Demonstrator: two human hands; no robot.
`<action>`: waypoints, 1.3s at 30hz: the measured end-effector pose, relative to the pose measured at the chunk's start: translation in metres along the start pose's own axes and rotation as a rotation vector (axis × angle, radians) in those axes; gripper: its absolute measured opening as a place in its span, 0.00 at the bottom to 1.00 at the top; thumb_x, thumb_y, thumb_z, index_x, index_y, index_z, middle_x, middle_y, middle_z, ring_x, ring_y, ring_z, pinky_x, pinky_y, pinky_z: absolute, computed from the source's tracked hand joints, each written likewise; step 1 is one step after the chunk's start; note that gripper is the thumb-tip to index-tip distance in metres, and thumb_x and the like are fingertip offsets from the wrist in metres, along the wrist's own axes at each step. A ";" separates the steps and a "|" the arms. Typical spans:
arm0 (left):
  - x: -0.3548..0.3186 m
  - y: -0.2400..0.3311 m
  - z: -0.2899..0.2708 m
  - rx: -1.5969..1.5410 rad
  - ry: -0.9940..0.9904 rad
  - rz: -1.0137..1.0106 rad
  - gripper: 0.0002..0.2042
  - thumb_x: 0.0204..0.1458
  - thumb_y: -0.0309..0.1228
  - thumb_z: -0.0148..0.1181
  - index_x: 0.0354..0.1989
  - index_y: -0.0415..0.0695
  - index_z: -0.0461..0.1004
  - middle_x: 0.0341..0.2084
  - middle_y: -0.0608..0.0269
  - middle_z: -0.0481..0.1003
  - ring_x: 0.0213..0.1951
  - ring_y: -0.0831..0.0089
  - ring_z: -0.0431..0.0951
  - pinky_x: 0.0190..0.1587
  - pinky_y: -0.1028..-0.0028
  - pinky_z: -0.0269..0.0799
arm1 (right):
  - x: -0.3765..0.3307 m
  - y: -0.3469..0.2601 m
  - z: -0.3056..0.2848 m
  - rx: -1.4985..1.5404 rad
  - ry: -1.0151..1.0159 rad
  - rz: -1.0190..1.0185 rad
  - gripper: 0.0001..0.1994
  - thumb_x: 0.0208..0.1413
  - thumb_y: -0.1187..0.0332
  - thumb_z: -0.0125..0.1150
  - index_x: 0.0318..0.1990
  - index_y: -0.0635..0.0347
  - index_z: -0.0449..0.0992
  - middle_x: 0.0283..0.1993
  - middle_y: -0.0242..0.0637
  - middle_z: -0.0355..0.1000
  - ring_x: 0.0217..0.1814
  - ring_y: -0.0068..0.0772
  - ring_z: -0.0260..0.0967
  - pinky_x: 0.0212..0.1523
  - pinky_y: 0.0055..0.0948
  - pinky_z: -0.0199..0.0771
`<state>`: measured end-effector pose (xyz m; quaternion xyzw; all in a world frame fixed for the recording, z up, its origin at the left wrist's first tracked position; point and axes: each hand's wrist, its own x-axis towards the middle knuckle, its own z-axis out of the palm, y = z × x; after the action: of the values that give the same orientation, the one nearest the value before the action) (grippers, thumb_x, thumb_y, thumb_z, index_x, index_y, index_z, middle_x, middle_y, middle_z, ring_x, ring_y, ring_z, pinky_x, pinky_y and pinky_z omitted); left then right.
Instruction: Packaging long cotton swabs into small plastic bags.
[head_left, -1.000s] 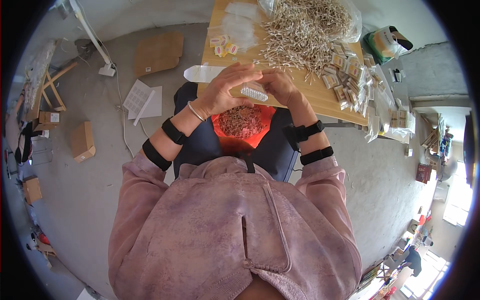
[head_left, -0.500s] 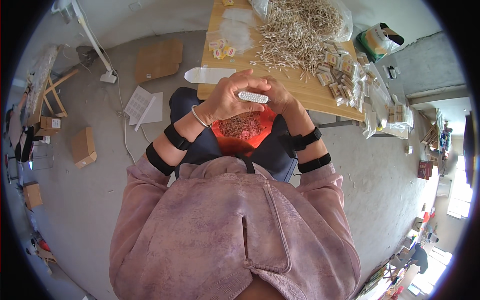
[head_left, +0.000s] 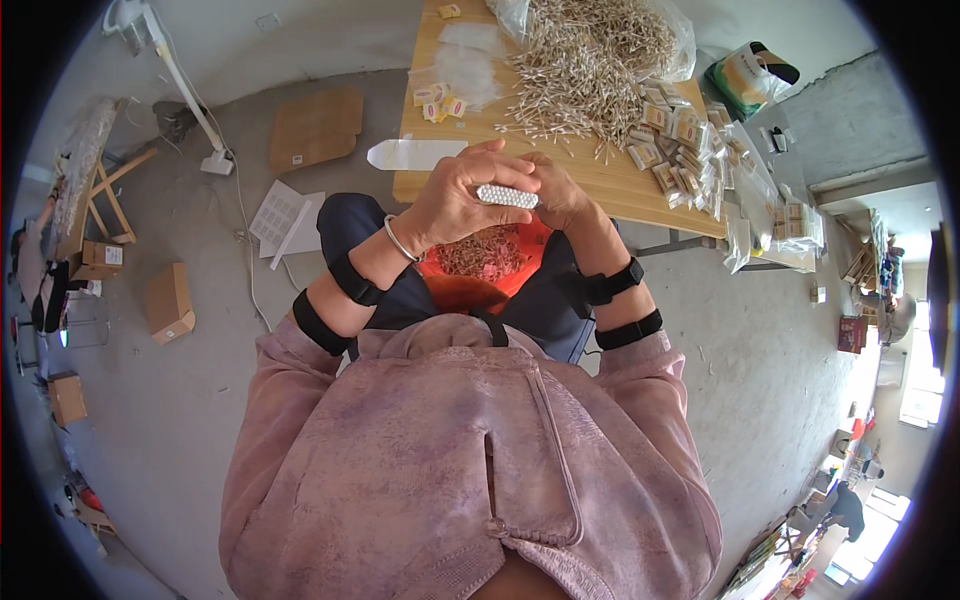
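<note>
A wooden table (head_left: 620, 190) stands on the grey concrete floor (head_left: 200, 380) before you, heaped with thin sticks (head_left: 590, 55) and small packets (head_left: 680, 140). Your left hand (head_left: 455, 195) and right hand (head_left: 555, 195) meet above your lap, fingers curled around a small white bundle (head_left: 506, 196), over an orange bag (head_left: 480, 265) of sticks.

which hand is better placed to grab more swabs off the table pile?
Probably right. The right hand sits nearer the swab pile on the wooden table, while the left hand wraps the white swab bundle in its grip.
</note>
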<state>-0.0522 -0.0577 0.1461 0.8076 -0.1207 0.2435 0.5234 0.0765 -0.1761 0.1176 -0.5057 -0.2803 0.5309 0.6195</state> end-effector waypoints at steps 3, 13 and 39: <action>0.000 -0.001 0.000 0.003 0.000 0.030 0.12 0.37 0.28 0.70 0.32 0.46 0.78 0.31 0.67 0.79 0.45 0.74 0.75 0.63 0.64 0.50 | 0.004 0.005 -0.003 -0.032 -0.031 -0.010 0.11 0.47 0.73 0.57 0.39 0.70 0.74 0.35 0.39 0.74 0.34 0.26 0.73 0.34 0.23 0.75; 0.001 0.005 -0.002 0.052 0.073 0.004 0.12 0.36 0.27 0.71 0.31 0.47 0.79 0.33 0.67 0.79 0.44 0.75 0.76 0.63 0.63 0.51 | 0.002 -0.004 0.006 0.074 -0.008 0.000 0.12 0.47 0.74 0.58 0.39 0.72 0.74 0.36 0.39 0.74 0.34 0.27 0.73 0.33 0.23 0.75; 0.003 0.012 -0.017 -0.171 0.104 -0.064 0.14 0.34 0.30 0.71 0.33 0.46 0.78 0.34 0.65 0.79 0.50 0.70 0.72 0.65 0.63 0.46 | 0.000 -0.020 0.007 -0.021 0.082 -0.034 0.08 0.50 0.72 0.56 0.33 0.69 0.76 0.28 0.34 0.73 0.27 0.20 0.70 0.28 0.19 0.70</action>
<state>-0.0590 -0.0470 0.1625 0.7496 -0.0878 0.2572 0.6035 0.0779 -0.1723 0.1379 -0.5288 -0.2687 0.4963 0.6339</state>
